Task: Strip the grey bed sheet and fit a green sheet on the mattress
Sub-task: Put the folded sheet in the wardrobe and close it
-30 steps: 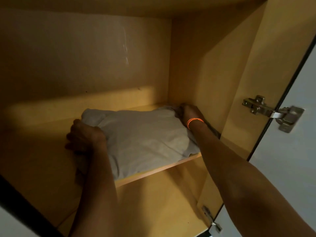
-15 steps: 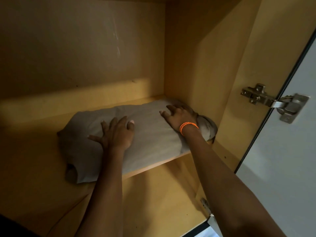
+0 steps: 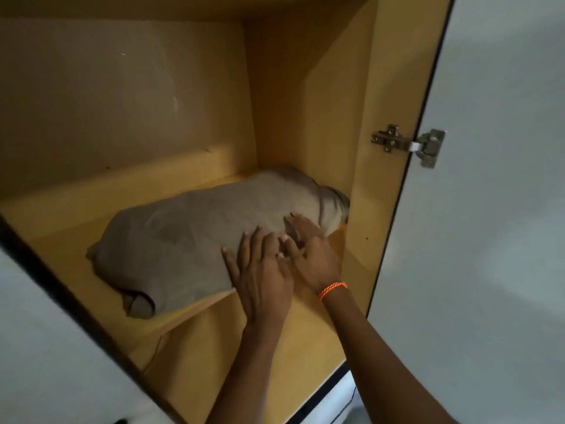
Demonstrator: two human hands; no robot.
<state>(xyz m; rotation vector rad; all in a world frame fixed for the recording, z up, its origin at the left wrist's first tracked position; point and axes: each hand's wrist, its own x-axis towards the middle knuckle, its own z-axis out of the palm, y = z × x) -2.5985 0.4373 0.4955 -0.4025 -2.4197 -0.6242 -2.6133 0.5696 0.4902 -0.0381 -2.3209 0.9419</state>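
Observation:
A folded grey sheet lies bundled on a wooden shelf inside an open cupboard, its right end near the side wall. My left hand is flat with fingers spread at the bundle's front right edge. My right hand, with an orange band at the wrist, lies beside it, fingers straight and touching the cloth. Neither hand grips the sheet. No green sheet or mattress is in sight.
The cupboard's right door stands open, white, with a metal hinge at its edge. Another white door edge crosses the lower left. A lower shelf space opens beneath the sheet.
Both hands have let go of the bundle's ends, pressed on its top, then slid back toward its front right edge. The sheet sits deeper on the shelf.

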